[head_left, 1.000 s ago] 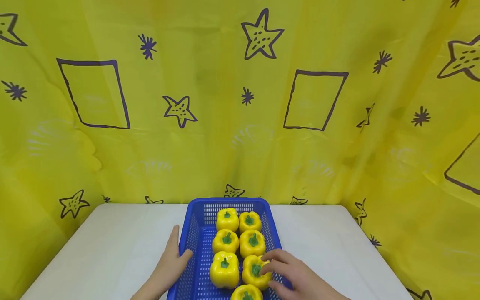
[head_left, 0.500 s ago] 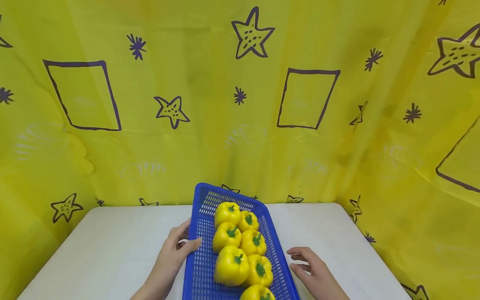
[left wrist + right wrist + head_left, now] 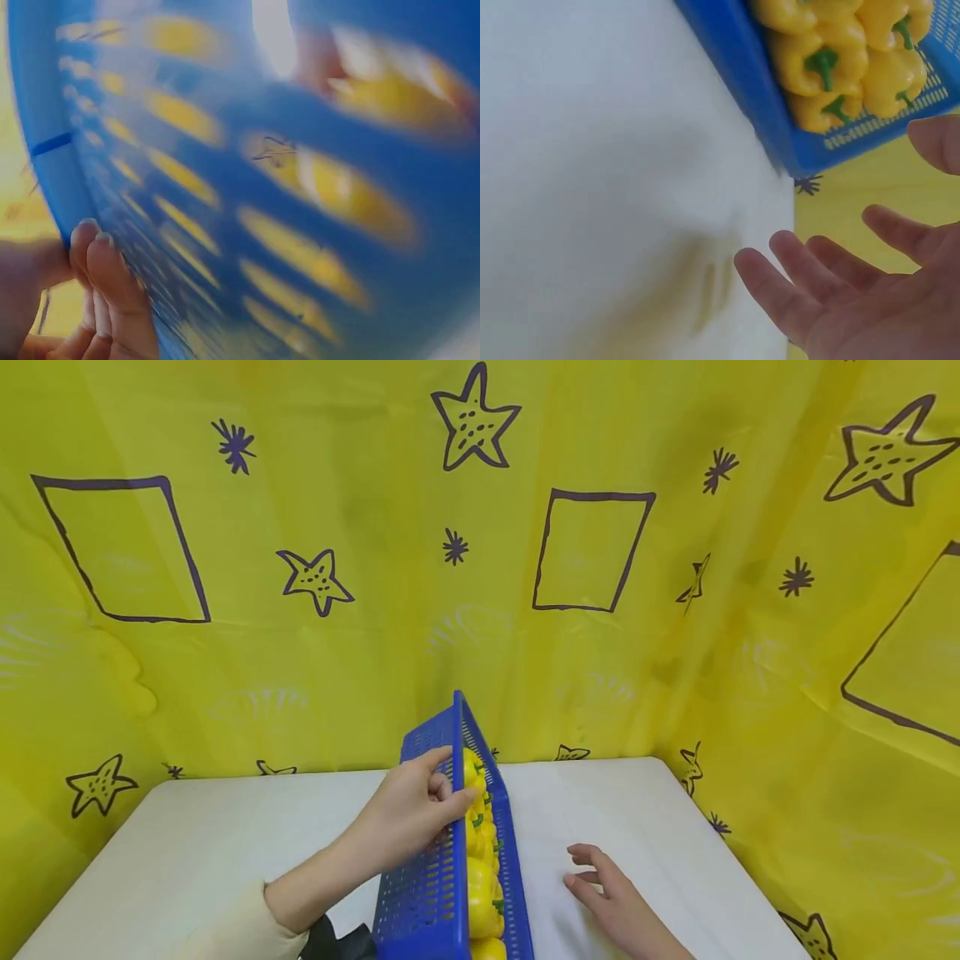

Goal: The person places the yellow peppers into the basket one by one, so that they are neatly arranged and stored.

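Observation:
My left hand (image 3: 405, 810) grips the left rim of a blue plastic basket (image 3: 420, 897), thumb on the inner side. The basket stands steeply tilted, its left side raised high and its right side low by the table. Inside, several yellow bell peppers (image 3: 482, 893) with green stems lean toward the low side; the raised wall hides part of them. In the left wrist view, yellow shows blurred through the slots of the basket wall (image 3: 45, 112). To the right of the basket, my right hand (image 3: 618, 893) hovers over the table with loosely spread fingers, touching nothing.
A white-covered table (image 3: 255, 835) lies beneath. Behind it and along both sides hangs a yellow curtain (image 3: 375, 677) printed with stars and squares. A dark object (image 3: 341, 939) shows below the left sleeve.
The left hand has lifted the basket's left side, tilting it from flat to steep. The peppers have shifted rightward. My right hand has left a pepper and moved right, out of the basket.

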`<act>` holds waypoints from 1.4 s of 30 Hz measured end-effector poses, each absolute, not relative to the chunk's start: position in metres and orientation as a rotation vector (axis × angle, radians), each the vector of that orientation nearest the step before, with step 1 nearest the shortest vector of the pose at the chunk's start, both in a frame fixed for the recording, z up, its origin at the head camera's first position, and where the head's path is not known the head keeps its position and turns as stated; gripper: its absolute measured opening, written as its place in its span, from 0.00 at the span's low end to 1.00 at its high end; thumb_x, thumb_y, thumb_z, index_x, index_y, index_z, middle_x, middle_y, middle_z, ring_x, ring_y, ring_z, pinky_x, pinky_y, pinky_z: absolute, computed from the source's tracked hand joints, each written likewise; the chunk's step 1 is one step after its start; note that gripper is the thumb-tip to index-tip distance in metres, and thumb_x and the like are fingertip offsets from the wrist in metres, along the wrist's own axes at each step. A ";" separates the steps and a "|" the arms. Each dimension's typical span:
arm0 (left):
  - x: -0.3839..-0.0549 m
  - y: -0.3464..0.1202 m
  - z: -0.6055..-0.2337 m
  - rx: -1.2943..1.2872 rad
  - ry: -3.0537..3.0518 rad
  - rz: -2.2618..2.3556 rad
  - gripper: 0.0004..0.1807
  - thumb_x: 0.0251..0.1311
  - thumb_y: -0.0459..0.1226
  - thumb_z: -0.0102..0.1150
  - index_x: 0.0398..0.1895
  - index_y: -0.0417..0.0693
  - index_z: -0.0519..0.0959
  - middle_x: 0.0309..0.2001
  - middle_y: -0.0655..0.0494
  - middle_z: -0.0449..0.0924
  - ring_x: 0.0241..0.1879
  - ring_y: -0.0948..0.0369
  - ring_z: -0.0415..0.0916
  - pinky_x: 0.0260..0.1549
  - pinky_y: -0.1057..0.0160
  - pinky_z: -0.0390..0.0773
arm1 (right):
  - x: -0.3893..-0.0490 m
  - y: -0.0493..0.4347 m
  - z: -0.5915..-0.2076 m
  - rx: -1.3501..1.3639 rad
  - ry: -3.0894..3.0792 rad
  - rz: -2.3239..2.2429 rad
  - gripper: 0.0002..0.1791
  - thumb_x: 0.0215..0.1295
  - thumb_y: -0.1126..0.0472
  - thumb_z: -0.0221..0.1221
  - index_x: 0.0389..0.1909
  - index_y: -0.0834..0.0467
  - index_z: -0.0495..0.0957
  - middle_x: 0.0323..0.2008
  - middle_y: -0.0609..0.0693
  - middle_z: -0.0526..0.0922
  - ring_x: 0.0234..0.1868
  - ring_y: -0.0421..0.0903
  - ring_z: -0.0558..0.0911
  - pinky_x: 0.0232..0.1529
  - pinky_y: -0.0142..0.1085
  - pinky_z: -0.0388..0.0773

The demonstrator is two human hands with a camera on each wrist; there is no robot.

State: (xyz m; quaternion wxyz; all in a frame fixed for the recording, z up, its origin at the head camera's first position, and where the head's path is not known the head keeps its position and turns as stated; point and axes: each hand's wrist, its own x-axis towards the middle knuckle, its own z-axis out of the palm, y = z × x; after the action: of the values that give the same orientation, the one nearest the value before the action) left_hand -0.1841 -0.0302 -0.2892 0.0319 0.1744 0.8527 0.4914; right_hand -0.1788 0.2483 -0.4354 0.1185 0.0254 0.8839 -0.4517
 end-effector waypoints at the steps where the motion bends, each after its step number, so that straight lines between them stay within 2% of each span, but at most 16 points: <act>1: -0.184 -0.027 -0.286 0.572 2.601 1.496 0.39 0.55 0.49 0.56 0.67 0.46 0.53 0.14 0.58 0.70 0.10 0.63 0.66 0.11 0.66 0.72 | -0.180 0.248 -0.433 0.068 2.607 -1.315 0.37 0.53 0.33 0.51 0.58 0.52 0.62 0.58 0.53 0.68 0.52 0.49 0.73 0.45 0.47 0.75; 4: -0.184 -0.023 -0.280 0.640 2.525 1.459 0.38 0.54 0.52 0.56 0.67 0.54 0.55 0.16 0.57 0.72 0.12 0.62 0.69 0.13 0.62 0.75 | -0.187 0.244 -0.421 -0.005 2.647 -1.304 0.39 0.53 0.32 0.50 0.61 0.50 0.60 0.60 0.52 0.65 0.55 0.50 0.71 0.46 0.48 0.75; 6: -0.184 -0.023 -0.277 0.652 2.493 1.447 0.35 0.53 0.51 0.57 0.64 0.57 0.58 0.17 0.57 0.71 0.12 0.62 0.67 0.12 0.62 0.74 | -0.193 0.239 -0.412 -0.106 2.668 -1.301 0.39 0.54 0.33 0.49 0.62 0.50 0.57 0.62 0.51 0.63 0.57 0.52 0.69 0.48 0.49 0.74; 9: -0.185 -0.026 -0.273 0.632 2.494 1.457 0.26 0.54 0.44 0.58 0.57 0.60 0.64 0.16 0.57 0.67 0.12 0.63 0.62 0.10 0.66 0.68 | -0.202 0.226 -0.396 -0.317 2.671 -1.279 0.37 0.57 0.36 0.49 0.65 0.47 0.53 0.65 0.51 0.57 0.61 0.56 0.64 0.51 0.53 0.71; 12: -0.183 -0.027 -0.270 0.646 2.545 1.442 0.22 0.52 0.37 0.58 0.51 0.59 0.66 0.14 0.58 0.64 0.10 0.64 0.58 0.07 0.70 0.62 | -0.212 0.208 -0.380 -0.560 2.685 -1.234 0.38 0.57 0.38 0.52 0.66 0.43 0.49 0.67 0.50 0.51 0.65 0.55 0.58 0.57 0.56 0.65; 16: -0.175 -0.030 -0.267 0.749 2.686 1.307 0.21 0.49 0.35 0.55 0.48 0.63 0.68 0.11 0.61 0.61 0.08 0.64 0.58 0.06 0.70 0.60 | -0.229 0.179 -0.365 -0.787 2.728 -1.066 0.42 0.53 0.35 0.54 0.66 0.32 0.44 0.69 0.51 0.42 0.68 0.56 0.51 0.59 0.59 0.60; 19: -0.171 -0.032 -0.266 0.786 2.779 1.238 0.21 0.48 0.34 0.54 0.45 0.65 0.68 0.10 0.62 0.60 0.08 0.66 0.58 0.07 0.69 0.59 | -0.239 0.167 -0.362 -0.818 2.728 -0.935 0.43 0.50 0.32 0.54 0.64 0.25 0.41 0.69 0.52 0.42 0.67 0.58 0.53 0.56 0.59 0.63; 23: -0.171 -0.035 -0.267 0.756 2.836 1.256 0.21 0.47 0.33 0.54 0.42 0.66 0.68 0.11 0.63 0.59 0.08 0.67 0.55 0.07 0.71 0.56 | -0.244 0.160 -0.360 -0.786 2.698 -0.863 0.39 0.45 0.29 0.55 0.61 0.28 0.53 0.61 0.49 0.54 0.56 0.51 0.65 0.49 0.48 0.72; 26: -0.172 -0.038 -0.269 0.734 2.855 1.263 0.20 0.46 0.32 0.54 0.41 0.66 0.69 0.11 0.63 0.58 0.08 0.68 0.54 0.07 0.71 0.55 | -0.243 0.160 -0.357 -0.751 2.721 -0.862 0.32 0.43 0.30 0.57 0.51 0.35 0.63 0.50 0.49 0.60 0.43 0.46 0.72 0.38 0.37 0.74; 30: -0.171 -0.041 -0.267 0.735 2.894 1.242 0.20 0.45 0.33 0.54 0.40 0.66 0.68 0.10 0.64 0.58 0.08 0.69 0.53 0.07 0.71 0.55 | -0.236 0.174 -0.351 -0.666 2.839 -0.807 0.23 0.48 0.42 0.62 0.40 0.46 0.64 0.36 0.51 0.63 0.28 0.44 0.71 0.26 0.31 0.70; 33: -0.170 -0.042 -0.262 0.750 2.952 1.226 0.21 0.44 0.33 0.55 0.40 0.66 0.68 0.10 0.65 0.57 0.08 0.70 0.52 0.08 0.71 0.55 | -0.231 0.189 -0.350 -0.604 2.884 -0.709 0.20 0.49 0.50 0.62 0.36 0.52 0.64 0.31 0.52 0.68 0.25 0.43 0.69 0.25 0.32 0.68; 35: -0.170 -0.043 -0.259 0.772 2.986 1.210 0.20 0.44 0.33 0.55 0.40 0.66 0.68 0.10 0.65 0.58 0.08 0.70 0.52 0.08 0.71 0.56 | -0.230 0.195 -0.350 -0.574 2.889 -0.705 0.21 0.50 0.50 0.62 0.38 0.54 0.65 0.32 0.52 0.71 0.29 0.44 0.71 0.28 0.34 0.71; 38: -0.172 -0.041 -0.256 0.823 3.006 1.182 0.19 0.45 0.33 0.56 0.40 0.65 0.68 0.10 0.65 0.58 0.08 0.70 0.53 0.07 0.71 0.57 | -0.230 0.190 -0.352 -0.680 2.880 -0.724 0.30 0.51 0.42 0.61 0.51 0.53 0.66 0.50 0.54 0.72 0.47 0.47 0.72 0.45 0.42 0.74; 40: -0.174 -0.038 -0.256 0.841 2.997 1.170 0.18 0.47 0.34 0.55 0.40 0.65 0.68 0.10 0.65 0.58 0.08 0.70 0.53 0.07 0.71 0.57 | -0.232 0.181 -0.354 -0.836 2.851 -0.696 0.39 0.49 0.36 0.58 0.61 0.46 0.60 0.63 0.53 0.60 0.61 0.51 0.63 0.56 0.50 0.67; 42: -0.179 -0.036 -0.257 0.826 2.980 1.179 0.17 0.48 0.35 0.55 0.40 0.64 0.68 0.10 0.65 0.58 0.08 0.69 0.54 0.07 0.71 0.57 | -0.235 0.170 -0.357 -1.004 2.795 -0.614 0.45 0.45 0.30 0.56 0.65 0.37 0.52 0.69 0.48 0.49 0.68 0.53 0.51 0.62 0.55 0.58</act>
State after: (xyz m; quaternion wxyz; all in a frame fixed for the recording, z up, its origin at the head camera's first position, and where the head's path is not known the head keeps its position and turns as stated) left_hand -0.1786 -0.0363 -0.2574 -0.0839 0.2488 0.8972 0.3551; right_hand -0.2354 0.1703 -0.3569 0.0545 -0.3307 0.9202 -0.2022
